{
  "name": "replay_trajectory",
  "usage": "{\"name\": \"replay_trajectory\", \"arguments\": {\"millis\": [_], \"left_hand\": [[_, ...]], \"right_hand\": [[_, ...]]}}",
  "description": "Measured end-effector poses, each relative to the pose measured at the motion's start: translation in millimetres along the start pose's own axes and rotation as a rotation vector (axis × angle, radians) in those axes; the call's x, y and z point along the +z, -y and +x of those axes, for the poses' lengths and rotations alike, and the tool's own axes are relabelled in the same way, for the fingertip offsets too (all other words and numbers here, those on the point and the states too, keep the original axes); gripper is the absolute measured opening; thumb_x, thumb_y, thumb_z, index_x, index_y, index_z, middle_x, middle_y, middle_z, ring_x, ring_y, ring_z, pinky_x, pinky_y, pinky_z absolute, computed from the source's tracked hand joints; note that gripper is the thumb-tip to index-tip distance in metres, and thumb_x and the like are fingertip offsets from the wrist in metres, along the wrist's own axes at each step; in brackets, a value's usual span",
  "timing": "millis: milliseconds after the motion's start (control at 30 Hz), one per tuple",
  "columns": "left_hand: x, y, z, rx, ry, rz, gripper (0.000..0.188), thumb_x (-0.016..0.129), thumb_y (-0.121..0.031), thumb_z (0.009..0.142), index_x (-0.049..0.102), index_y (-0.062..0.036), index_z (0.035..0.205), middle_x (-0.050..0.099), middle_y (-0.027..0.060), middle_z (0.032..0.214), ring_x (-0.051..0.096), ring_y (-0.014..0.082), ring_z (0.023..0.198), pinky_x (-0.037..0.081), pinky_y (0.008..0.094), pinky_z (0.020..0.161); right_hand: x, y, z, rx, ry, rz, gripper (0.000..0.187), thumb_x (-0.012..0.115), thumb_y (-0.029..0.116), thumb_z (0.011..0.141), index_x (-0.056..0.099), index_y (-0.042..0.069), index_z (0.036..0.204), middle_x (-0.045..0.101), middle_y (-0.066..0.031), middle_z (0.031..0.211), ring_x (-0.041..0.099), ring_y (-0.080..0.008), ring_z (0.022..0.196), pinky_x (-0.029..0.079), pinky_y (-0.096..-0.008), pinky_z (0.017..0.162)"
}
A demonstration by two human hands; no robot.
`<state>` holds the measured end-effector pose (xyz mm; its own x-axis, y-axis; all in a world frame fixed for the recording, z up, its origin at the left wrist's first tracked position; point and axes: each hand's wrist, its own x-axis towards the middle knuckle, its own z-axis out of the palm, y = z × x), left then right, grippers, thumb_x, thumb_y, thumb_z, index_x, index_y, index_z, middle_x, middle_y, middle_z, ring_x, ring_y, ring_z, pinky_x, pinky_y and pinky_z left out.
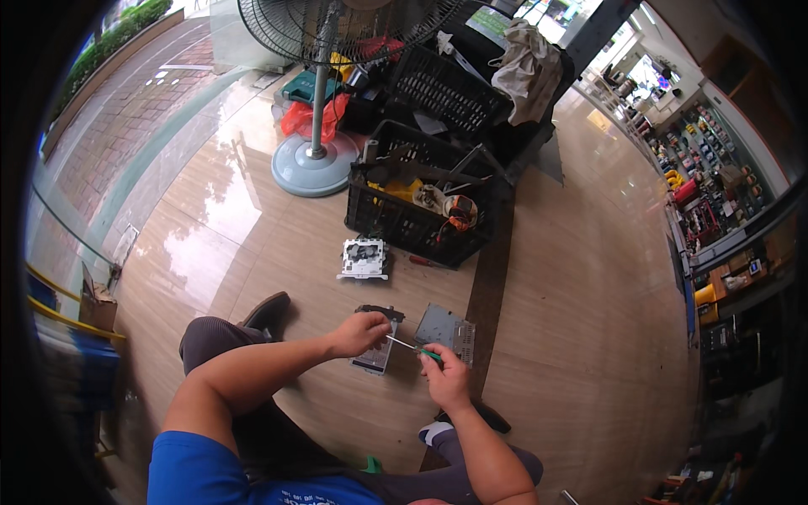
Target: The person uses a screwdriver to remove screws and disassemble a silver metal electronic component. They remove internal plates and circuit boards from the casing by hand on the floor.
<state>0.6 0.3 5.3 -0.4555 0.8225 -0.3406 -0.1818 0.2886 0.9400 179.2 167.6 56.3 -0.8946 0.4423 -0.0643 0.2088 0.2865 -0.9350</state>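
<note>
My right hand [448,377] is closed round the green handle of a screwdriver [428,354]. Its thin metal shaft points left toward my left hand [358,334]. The fingers of that hand are pinched at the screwdriver's tip; whether they grip the tip or something small is too fine to see. Beneath both hands a metal box-shaped device [370,363] lies on the floor, partly covered by my left hand. Just to its right rests a grey sheet-metal cover [439,323] with a perforated side. Farther off lies a white-framed mechanism [364,259] with dark parts in its middle.
A black plastic crate [421,227] of tools stands ahead, a red-handled tool [419,261] by its near side. Behind is a second black crate [446,93]. A standing fan's round base [313,172] is at the left. My shoes [268,310] flank the work area.
</note>
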Motion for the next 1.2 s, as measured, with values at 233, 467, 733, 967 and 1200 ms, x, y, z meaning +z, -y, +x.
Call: {"name": "replay_trajectory", "arguments": {"millis": [233, 467, 733, 967, 1200], "left_hand": [[0.0, 0.0, -0.9, 0.000, 0.008, -0.024, 0.016, 0.053, -0.017, 0.103, 0.059, -0.0018, 0.103, 0.064, 0.0044, 0.086, 0.063, 0.0123, 0.077, 0.054, 0.0285, 0.070], [2.1, -0.6, -3.7, 0.031, 0.017, 0.006, 0.015, 0.055, -0.015, 0.102, 0.061, -0.0012, 0.104, 0.064, 0.0042, 0.085, 0.063, 0.0122, 0.077, 0.054, 0.0294, 0.070], [4.0, -2.9, -5.5, 0.036, 0.028, 0.090, 0.017, 0.056, -0.017, 0.102, 0.061, -0.0011, 0.104, 0.065, 0.0046, 0.085, 0.063, 0.0123, 0.077, 0.054, 0.0306, 0.071], [3.9, -4.5, -7.2, 0.064, 0.051, 0.121, 0.018, 0.056, -0.018, 0.102, 0.062, -0.0012, 0.105, 0.065, 0.0047, 0.084, 0.063, 0.0121, 0.077, 0.054, 0.0308, 0.071], [4.1, 0.1, -3.2, 0.059, 0.043, 0.116, 0.019, 0.055, -0.018, 0.103, 0.061, -0.0009, 0.103, 0.064, 0.0044, 0.084, 0.063, 0.0123, 0.077, 0.054, 0.0304, 0.071]], "right_hand": [[-3.1, 9.9, 4.2, -0.003, -0.140, 0.084, 0.016, 0.068, 0.010, 0.093, 0.068, 0.004, 0.108, 0.066, -0.0014, 0.076, 0.061, -0.0071, 0.065, 0.050, -0.0240, 0.060], [0.0, 3.6, -0.8, 0.042, -0.001, 0.012, 0.019, 0.065, 0.009, 0.095, 0.065, 0.002, 0.113, 0.069, -0.0011, 0.089, 0.060, -0.0054, 0.067, 0.051, -0.0219, 0.061], [-1.6, 6.9, 0.5, 0.034, -0.027, -0.004, 0.019, 0.068, 0.010, 0.093, 0.066, 0.002, 0.110, 0.066, 0.0005, 0.084, 0.060, -0.0053, 0.068, 0.052, -0.0227, 0.063], [-2.2, 7.2, 1.2, 0.027, -0.038, -0.027, 0.019, 0.069, 0.011, 0.093, 0.067, 0.002, 0.109, 0.066, 0.0007, 0.082, 0.061, -0.0054, 0.068, 0.052, -0.0229, 0.063], [-3.6, 4.7, 4.4, 0.025, -0.114, 0.010, 0.017, 0.070, 0.011, 0.091, 0.068, 0.003, 0.106, 0.065, -0.0022, 0.072, 0.060, -0.0078, 0.064, 0.049, -0.0248, 0.060]]}}
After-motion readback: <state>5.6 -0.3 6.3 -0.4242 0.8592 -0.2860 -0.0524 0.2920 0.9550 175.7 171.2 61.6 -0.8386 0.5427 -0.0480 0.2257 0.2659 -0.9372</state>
